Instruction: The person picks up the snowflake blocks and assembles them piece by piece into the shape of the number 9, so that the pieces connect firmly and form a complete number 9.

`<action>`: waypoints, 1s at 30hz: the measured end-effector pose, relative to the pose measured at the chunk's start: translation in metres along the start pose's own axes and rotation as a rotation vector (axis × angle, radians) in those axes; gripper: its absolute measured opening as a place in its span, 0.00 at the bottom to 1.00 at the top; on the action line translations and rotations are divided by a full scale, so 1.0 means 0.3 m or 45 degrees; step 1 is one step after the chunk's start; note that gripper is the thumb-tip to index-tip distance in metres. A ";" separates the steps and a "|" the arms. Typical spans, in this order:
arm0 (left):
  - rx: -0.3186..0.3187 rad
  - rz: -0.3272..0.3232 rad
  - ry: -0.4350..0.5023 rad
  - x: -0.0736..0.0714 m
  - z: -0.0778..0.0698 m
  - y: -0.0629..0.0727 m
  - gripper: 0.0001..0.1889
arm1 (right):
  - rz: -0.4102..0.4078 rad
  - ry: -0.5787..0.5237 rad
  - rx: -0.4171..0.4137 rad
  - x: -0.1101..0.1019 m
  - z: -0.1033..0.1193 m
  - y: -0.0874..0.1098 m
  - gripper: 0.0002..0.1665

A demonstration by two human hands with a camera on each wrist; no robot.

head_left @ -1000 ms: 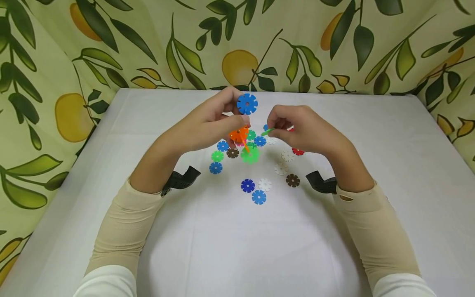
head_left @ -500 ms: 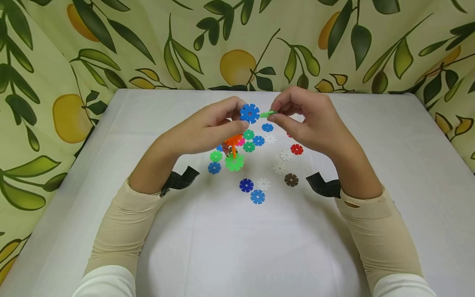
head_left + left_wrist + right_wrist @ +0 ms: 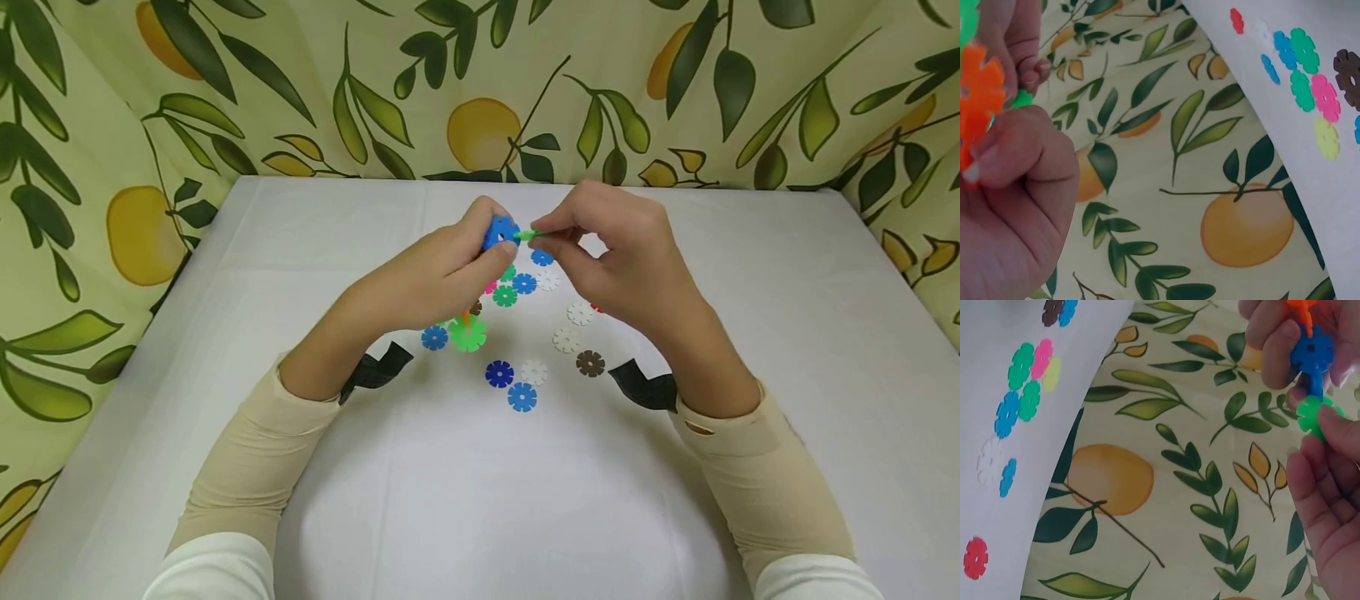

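In the head view my left hand [image 3: 438,279] grips a chain of joined, notched plastic discs above the table. The chain's blue disc [image 3: 497,232] shows at the fingertips, and a bright green disc [image 3: 468,334] hangs below the hand. Its orange disc [image 3: 984,94] is plain in the left wrist view, mostly hidden by the hand from above. My right hand [image 3: 618,242] pinches a small green disc [image 3: 528,236], seen edge-on, between thumb and fingers. In the right wrist view this green disc [image 3: 1311,415] meets the edge of a blue piece [image 3: 1315,385] on the chain.
Loose notched discs lie on the white-covered table [image 3: 480,500], among them a dark blue disc [image 3: 499,374], a brown disc [image 3: 590,363] and a white disc [image 3: 580,313]. A leaf-patterned curtain [image 3: 480,92] hangs behind the far edge. Black wrist mounts [image 3: 643,387] stick out inward.
The right hand has risen and brought its green disc to the blue disc. My left hand has turned the chain, hiding the orange disc; the lower green disc has swung left and down.
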State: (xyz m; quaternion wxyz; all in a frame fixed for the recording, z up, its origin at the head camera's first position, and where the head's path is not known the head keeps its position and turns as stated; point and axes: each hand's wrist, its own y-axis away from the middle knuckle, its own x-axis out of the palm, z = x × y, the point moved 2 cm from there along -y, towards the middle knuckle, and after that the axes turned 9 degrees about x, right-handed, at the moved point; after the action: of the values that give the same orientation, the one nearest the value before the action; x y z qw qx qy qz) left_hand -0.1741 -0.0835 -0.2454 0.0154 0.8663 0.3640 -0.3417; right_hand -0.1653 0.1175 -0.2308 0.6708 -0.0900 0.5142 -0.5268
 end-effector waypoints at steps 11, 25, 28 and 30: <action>0.152 -0.041 -0.249 0.004 -0.014 0.007 0.14 | -0.063 0.123 -0.106 0.047 0.043 0.011 0.06; 0.311 -0.057 0.125 -0.006 -0.036 0.009 0.19 | -0.202 -0.107 -0.169 0.033 0.063 0.011 0.10; 0.324 -0.079 0.120 -0.006 -0.048 0.014 0.27 | -0.205 -0.098 -0.206 0.030 0.073 0.011 0.10; 0.311 -0.097 0.125 -0.003 -0.052 0.018 0.31 | -0.213 -0.064 -0.228 0.031 0.082 0.012 0.10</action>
State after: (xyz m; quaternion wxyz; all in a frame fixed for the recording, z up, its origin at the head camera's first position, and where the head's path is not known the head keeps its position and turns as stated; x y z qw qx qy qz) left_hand -0.1621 -0.0837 -0.2340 -0.1211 0.8629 0.3525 -0.3412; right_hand -0.1446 0.1012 -0.2274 0.6265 -0.2053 0.5327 -0.5306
